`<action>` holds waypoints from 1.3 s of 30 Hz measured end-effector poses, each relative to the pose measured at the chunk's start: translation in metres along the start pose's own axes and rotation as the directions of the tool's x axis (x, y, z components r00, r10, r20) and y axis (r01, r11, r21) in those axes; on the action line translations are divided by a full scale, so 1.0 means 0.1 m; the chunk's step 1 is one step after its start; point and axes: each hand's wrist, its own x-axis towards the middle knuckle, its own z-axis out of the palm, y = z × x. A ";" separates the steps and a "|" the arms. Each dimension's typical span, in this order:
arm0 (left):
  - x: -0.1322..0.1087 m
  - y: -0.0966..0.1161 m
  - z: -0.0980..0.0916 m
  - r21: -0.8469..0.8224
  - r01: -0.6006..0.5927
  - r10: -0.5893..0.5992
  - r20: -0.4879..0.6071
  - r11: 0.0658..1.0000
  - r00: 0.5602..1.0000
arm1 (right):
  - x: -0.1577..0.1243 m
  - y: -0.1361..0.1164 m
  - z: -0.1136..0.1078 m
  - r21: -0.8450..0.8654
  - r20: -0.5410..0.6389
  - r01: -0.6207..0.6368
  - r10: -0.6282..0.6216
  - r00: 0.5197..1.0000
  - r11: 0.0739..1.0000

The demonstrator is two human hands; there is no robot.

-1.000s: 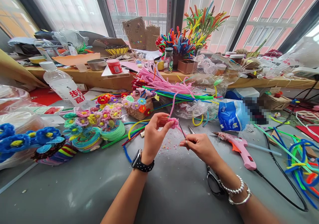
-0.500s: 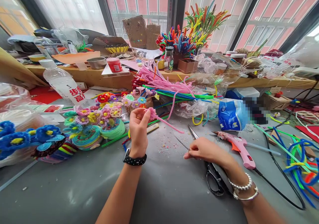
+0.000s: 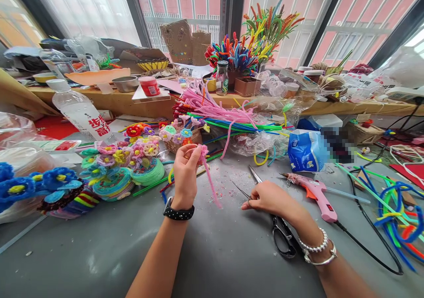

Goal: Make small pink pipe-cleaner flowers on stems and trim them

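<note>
Left forearm (image 3: 159, 258): bare, no sleeve, seen as far as the lower edge at 6 o'clock.
Watch (image 3: 178, 211): black smartwatch on the left wrist, at 7 o'clock from the picture's middle; dark face, black strap dotted with small pale holes.
Right forearm (image 3: 344, 276): bare, seen to the edge at 5 o'clock.
Beaded bracelet (image 3: 316, 247): round silver beads on the right wrist, at 4 o'clock.
Bangle (image 3: 323, 259): thin plain silver ring, just beside the beads on the forearm side.
Left hand (image 3: 184, 170), right hand (image 3: 268, 198): bare.
</note>
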 end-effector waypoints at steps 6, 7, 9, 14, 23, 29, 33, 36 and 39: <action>-0.01 0.02 -0.01 -0.094 0.103 -0.099 0.046 0.990 0.994 | 0.05 0.00 0.01 0.131 -0.078 -0.071 0.082 0.994 0.989; -0.01 0.01 -0.01 -0.097 0.108 -0.103 0.053 0.989 0.993 | 0.05 0.00 0.01 0.176 -0.053 -0.101 0.112 0.992 0.979; -0.02 0.02 -0.01 -0.102 0.120 -0.113 0.069 0.987 0.991 | 0.05 0.00 0.02 0.255 0.013 -0.143 0.145 0.989 0.956; -0.02 0.02 0.00 -0.120 0.150 -0.139 0.093 0.981 0.986 | 0.04 0.03 0.07 0.293 0.081 -0.147 0.129 0.988 0.945; -0.12 -0.03 0.08 0.130 0.085 -0.112 0.213 0.988 0.971 | 0.06 -0.02 -0.01 0.316 -0.149 -0.048 0.100 0.984 0.948; -0.27 -0.10 0.17 0.313 -0.006 -0.127 0.403 0.950 0.906 | -0.01 -0.18 -0.10 0.732 -0.238 0.221 -0.063 0.969 0.645; -0.34 -0.14 0.20 0.381 -0.074 -0.124 0.469 0.921 0.875 | -0.03 -0.23 -0.09 0.760 -0.265 0.222 -0.022 0.964 0.611; -0.36 -0.13 0.23 0.393 -0.078 -0.139 0.495 0.916 0.858 | -0.02 -0.21 -0.07 0.754 -0.308 0.246 -0.004 0.952 0.610; -0.34 -0.12 0.23 0.398 -0.025 -0.202 0.518 0.917 0.831 | -0.01 -0.18 -0.06 0.751 -0.352 0.262 0.033 0.935 0.606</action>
